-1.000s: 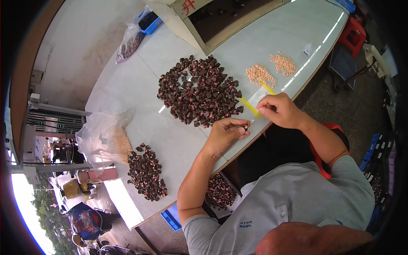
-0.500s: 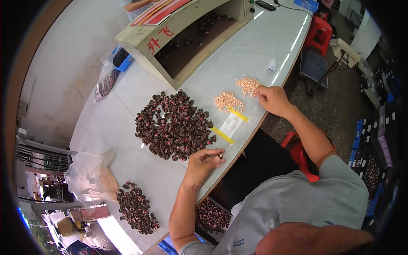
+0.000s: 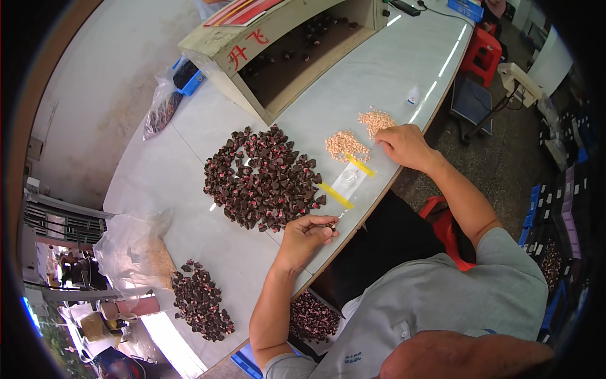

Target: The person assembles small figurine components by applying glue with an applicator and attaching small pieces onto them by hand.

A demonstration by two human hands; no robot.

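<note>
My left hand is closed in a pinch at the table's near edge. Between its thumb and forefinger sits a small dark knob-like part. Just beyond it spreads a big heap of similar dark parts, with pink or red spots. My right hand has its fingers drawn together at the near side of a pile of small beige pieces; whatever its fingertips hold is too small to make out. A second beige pile lies beside it. Between the hands, a white strip with a clear round piece is taped down with yellow tape.
An open-fronted box with dark parts inside stands at the back. A plastic bag of beige pieces and a smaller dark heap lie at left. A blue bin is far left. Red stools stand at right.
The whole view has shifted slightly. Both hands stay at about the same places, the left one still pinching the dark part, the right one still at the beige pile.
</note>
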